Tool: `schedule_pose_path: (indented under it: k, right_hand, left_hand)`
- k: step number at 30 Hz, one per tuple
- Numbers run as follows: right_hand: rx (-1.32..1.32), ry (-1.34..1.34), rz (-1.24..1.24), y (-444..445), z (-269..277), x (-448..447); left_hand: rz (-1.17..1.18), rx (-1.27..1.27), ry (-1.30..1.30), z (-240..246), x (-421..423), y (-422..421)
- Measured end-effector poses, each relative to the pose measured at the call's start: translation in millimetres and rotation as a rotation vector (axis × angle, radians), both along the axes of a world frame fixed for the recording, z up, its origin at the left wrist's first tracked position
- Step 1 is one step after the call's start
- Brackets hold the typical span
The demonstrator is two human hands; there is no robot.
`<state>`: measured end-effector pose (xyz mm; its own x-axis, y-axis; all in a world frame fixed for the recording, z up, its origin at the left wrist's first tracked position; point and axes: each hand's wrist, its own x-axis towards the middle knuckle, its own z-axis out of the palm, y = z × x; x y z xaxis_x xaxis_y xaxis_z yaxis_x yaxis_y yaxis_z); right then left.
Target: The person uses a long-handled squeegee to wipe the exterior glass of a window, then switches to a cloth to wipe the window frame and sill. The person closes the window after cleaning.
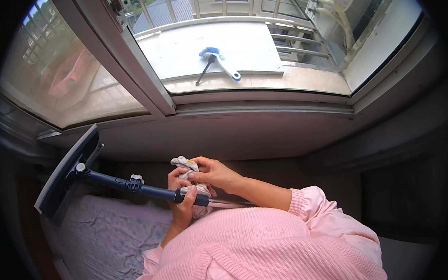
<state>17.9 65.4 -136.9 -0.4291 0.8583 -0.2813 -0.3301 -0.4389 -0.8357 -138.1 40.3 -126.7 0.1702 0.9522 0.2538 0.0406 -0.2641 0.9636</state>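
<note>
A window squeegee [130, 183] with a dark blue telescopic pole lies across my front, its wide blade head [65, 172] off to the left. My left hand [182, 204] is wrapped around the pole near its metal section and also has part of a crumpled white cloth [184, 163] against its fingers. With thumb and fingers, my right hand [216, 175] pinches the upper part of that cloth, just above the pole. Some of the cloth hangs below the pole, partly hidden by my left hand and the pink knit top.
Beyond the window frame [264, 102], a blue-bristled brush [223, 64] rests on a white board [167, 53] before metal bars. A pink basket [70, 73] shows through the left pane [108, 96]. Patterned bedding [116, 237] spreads at lower left.
</note>
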Motion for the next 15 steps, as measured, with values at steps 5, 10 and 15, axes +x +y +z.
schedule_pose_path:
  k: [5, 10, 15]
  right_hand:
    - [0.472, -0.75, -0.292, 17.6, 18.4, 16.2]
    - [1.19, -1.128, -0.707, 69.3, 37.4, 31.7]
    - [1.414, -1.447, -0.469, 144.1, 26.2, -3.4]
  left_hand:
    - [-0.041, -0.034, -0.077, 2.6, 1.5, 1.0]
    - [-0.147, -0.163, -0.134, 2.4, -10.3, 0.1]
    - [-0.201, -0.235, -0.105, 5.7, -10.8, -6.7]
